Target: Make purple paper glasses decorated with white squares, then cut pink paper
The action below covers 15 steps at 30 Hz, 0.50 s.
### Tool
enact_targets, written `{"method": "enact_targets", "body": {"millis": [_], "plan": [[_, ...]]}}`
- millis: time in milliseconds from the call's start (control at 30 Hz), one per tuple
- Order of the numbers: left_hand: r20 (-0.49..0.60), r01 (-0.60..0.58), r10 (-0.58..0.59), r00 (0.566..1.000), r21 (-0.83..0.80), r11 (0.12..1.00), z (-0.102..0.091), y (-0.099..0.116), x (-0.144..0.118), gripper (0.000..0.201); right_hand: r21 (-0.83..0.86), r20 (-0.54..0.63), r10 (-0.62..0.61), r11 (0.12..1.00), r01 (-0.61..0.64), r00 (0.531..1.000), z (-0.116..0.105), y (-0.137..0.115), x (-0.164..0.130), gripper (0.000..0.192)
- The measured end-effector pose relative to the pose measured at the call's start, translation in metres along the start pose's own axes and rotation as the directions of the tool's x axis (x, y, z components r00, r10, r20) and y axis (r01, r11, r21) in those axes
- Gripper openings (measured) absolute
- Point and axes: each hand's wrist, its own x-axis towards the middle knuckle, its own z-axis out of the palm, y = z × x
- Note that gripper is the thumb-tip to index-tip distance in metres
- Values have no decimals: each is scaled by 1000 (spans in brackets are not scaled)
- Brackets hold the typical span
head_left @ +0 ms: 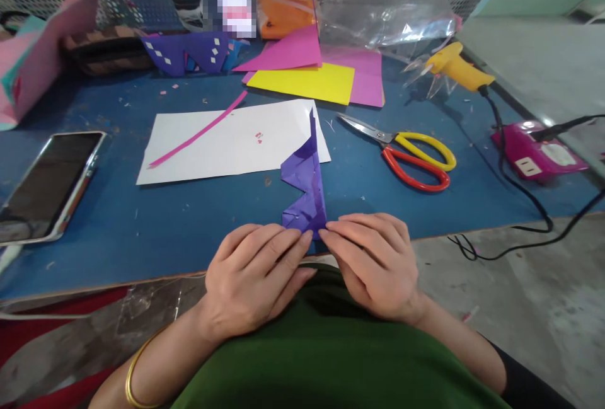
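Observation:
A folded purple paper cut-out [305,191], with a zigzag left side and a straight right side, lies lengthwise toward me. Its far tip overlaps a white sheet of paper [208,144]. Both hands meet at its near end by the table's front edge. My left hand [258,273] is closed, its fingertips on the cut-out's near left corner and partly covering it. From the other side, my right hand [373,264] pinches the near right corner with fingers held together. A thin pink paper strip [198,131] rests diagonally across the white sheet.
Scissors [397,150] with red and yellow handles lie right of the cut-out. Farther right are a yellow glue gun [458,67] and a pink power socket [536,150] with black cables. A phone [45,185] lies left. Yellow paper [305,83] and a purple mask [184,55] are behind.

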Motion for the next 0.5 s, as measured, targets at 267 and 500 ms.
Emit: {"method": "enact_targets", "body": {"millis": [267,500], "plan": [[-128,269,-307,943,-245,931,-1,8,6,19,40,-7,198,979,-198,980,-1,-1,4,13],[-70,327,-345,936,-196,925,-2,8,10,14,71,3,221,973,-221,975,-2,-4,9,10]]}}
